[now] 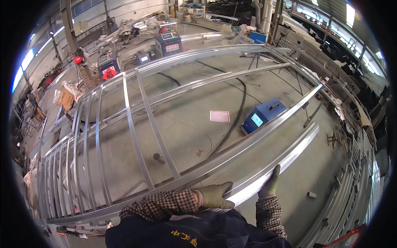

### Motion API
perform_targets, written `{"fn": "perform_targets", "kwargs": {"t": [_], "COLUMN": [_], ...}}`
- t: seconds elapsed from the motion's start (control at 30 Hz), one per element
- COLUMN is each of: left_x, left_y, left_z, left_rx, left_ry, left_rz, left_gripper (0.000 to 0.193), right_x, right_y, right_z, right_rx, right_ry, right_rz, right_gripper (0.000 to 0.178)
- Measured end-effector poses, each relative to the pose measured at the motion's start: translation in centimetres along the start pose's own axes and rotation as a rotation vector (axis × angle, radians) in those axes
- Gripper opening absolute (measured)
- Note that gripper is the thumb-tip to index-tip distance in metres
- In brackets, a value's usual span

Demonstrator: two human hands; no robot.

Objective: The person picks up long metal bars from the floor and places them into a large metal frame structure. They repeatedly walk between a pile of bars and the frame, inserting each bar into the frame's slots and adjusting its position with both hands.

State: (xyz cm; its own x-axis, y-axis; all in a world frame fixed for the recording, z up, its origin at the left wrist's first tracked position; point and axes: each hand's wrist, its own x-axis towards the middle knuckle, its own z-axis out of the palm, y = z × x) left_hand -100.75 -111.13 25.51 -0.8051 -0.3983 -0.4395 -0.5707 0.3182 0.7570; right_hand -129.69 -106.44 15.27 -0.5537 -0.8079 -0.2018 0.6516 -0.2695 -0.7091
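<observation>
You're looking down at a bare grey concrete floor, with a small blue machine sitting on it just right of a pale pink sheet. A dark cable snakes across the concrete between those two. There's also a small round dark bit and a little grey block lying loose.

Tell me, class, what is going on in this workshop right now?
A person in green work gloves holds a long shiny metal rail with both hands: the left hand grips its near end, and the right hand rests along its outer edge. The rail lies beside a large ladder-like metal frame raised above the concrete floor. A blue machine with a small screen sits on the floor beyond, with cables running past it.
</observation>
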Motion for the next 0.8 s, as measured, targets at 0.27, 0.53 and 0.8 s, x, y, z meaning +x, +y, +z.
{"fn": "perform_targets", "kwargs": {"t": [0.27, 0.53, 0.8], "left_x": [6.3, 12.9, 17.3], "left_y": [3.8, 0.9, -0.7], "left_z": [-2.8, -6.0, -11.3], "left_rx": [-0.119, -0.207, -0.536], "left_ry": [0.336, 0.601, 0.77], "left_rz": [-0.09, -0.126, -0.164], "left_gripper": [0.107, 0.114, 0.093], "right_x": [13.6, 25.3, 34.8], "right_y": [-3.6, -0.1, 5.0], "right_z": [6.8, 12.7, 19.8], "right_rx": [-0.056, -0.024, -0.181], "right_ry": [-0.188, -0.363, -0.404], "right_rz": [0.186, 0.387, 0.575], "right_gripper": [0.075, 0.067, 0.055]}}
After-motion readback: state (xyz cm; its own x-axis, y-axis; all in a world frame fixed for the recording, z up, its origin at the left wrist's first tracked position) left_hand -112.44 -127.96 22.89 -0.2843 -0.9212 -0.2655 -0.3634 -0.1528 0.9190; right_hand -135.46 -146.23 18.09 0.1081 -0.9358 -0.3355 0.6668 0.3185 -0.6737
